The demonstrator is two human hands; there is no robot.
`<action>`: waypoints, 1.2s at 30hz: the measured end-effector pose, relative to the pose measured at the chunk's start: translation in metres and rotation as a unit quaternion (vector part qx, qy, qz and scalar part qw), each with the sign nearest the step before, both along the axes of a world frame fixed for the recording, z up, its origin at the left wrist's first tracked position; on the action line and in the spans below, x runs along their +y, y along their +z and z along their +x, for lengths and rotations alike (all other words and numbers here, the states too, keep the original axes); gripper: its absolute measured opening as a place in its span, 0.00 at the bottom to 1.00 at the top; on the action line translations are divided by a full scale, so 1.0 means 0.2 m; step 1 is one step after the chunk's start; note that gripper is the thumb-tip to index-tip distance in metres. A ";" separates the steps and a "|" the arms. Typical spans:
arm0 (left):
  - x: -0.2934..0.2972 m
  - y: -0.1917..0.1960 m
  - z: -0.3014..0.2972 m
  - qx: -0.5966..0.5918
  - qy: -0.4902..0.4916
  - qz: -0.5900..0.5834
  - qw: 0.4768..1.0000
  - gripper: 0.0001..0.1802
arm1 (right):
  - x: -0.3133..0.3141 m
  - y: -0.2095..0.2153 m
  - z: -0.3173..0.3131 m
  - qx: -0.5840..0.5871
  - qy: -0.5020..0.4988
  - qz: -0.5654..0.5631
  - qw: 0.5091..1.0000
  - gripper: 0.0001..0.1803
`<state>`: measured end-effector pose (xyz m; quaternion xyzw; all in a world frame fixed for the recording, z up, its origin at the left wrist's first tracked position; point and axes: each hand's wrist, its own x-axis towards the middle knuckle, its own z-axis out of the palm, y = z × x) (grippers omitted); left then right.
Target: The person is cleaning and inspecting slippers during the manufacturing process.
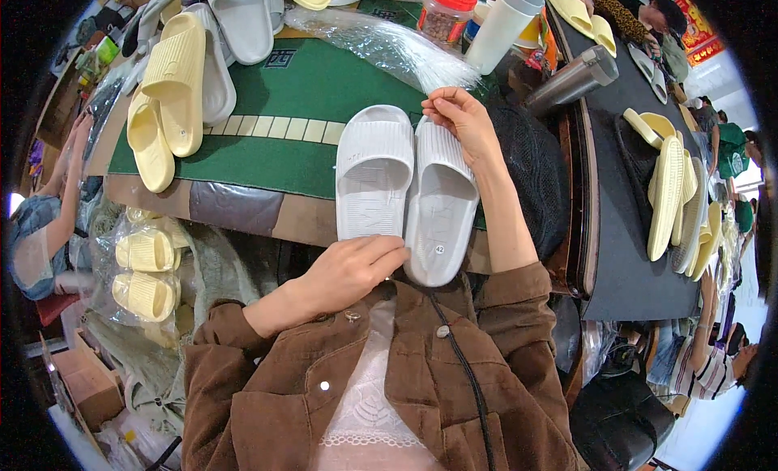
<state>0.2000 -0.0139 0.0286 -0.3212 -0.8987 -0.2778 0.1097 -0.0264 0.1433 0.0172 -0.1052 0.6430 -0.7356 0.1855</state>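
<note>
Two pale grey slide sandals lie side by side in front of me, toes pointing away. My left hand [350, 268] is closed on the heel of the left grey sandal [374, 167]. Beside it, the right grey sandal [440, 220] has a small round sticker near its heel. Over that one's toe is my right hand [466, 124], its thumb and forefinger pinched together. What they pinch, if anything, is too small to make out. Just beyond the fingertips spreads a bundle of thin, clear-white strands [442, 66] in a plastic bag.
A green mat [284, 90] with a row of pale tiles [275, 128] covers the table. Yellow slides [174, 82] are piled at the left, bagged ones [146, 268] below. Beyond my right hand stand a red-lidded jar [446, 13], a white bottle [504, 29] and a steel tumbler [574, 80].
</note>
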 end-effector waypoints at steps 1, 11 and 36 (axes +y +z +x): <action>0.00 0.01 0.00 0.000 0.000 0.000 1.000 0.14 | 0.00 0.00 0.00 0.000 0.000 0.000 1.000 0.06; -0.04 -0.06 -0.23 0.059 0.128 -0.053 0.989 0.22 | 0.00 0.02 -0.02 -0.008 0.017 0.002 1.000 0.06; -0.02 -0.13 -0.35 0.023 0.150 -0.120 0.981 0.27 | -0.35 -0.03 -0.19 0.304 0.131 0.463 0.822 0.13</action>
